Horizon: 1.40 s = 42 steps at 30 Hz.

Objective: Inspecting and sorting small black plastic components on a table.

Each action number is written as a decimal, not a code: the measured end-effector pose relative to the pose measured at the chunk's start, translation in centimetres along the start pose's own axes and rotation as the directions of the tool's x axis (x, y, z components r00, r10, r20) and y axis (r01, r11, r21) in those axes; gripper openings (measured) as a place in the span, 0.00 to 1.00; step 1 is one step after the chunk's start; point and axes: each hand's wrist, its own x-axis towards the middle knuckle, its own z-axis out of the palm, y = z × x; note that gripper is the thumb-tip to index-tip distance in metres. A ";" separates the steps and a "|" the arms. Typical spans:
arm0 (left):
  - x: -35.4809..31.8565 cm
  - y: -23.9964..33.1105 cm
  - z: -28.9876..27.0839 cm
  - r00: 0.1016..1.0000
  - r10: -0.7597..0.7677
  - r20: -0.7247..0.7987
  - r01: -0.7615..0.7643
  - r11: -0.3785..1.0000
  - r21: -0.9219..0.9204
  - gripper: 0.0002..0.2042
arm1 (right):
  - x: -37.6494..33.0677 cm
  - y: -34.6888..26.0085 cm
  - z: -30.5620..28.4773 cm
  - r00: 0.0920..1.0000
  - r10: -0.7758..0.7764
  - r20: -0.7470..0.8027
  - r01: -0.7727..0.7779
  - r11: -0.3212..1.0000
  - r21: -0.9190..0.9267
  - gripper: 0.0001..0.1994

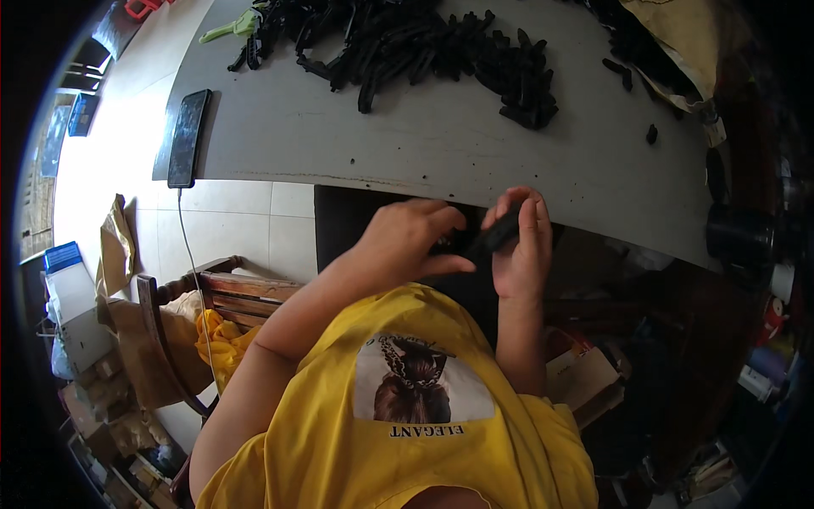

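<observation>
My right hand (523, 246) is closed around a small, elongated black piece (500, 233) just off the near edge of the table. Fingers and thumb press on it from both sides; its exact kind does not show. To its left, my left hand (413, 240) is turned toward the piece, thumb and curled fingers apart, and I see nothing gripped in it. A large heap of similar black pieces (407, 53) lies across the far part of the grey table (288, 127). A light green tool (231, 29) sticks out of the heap's left end.
A phone (188, 140) with a white cable (193, 254) lies at the table's left edge. Loose black pieces (651, 134) and a beige bag (678, 42) are at the right. Below left stands a wooden chair (246, 287); an open carton (585, 382) sits low on the right.
</observation>
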 end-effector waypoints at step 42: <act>1.5 -2.6 -1.8 0.953 -0.282 -0.111 0.193 0.847 -0.496 0.16 | 3.4 -2.4 4.4 0.848 -0.213 0.486 0.530 0.335 -0.779 0.15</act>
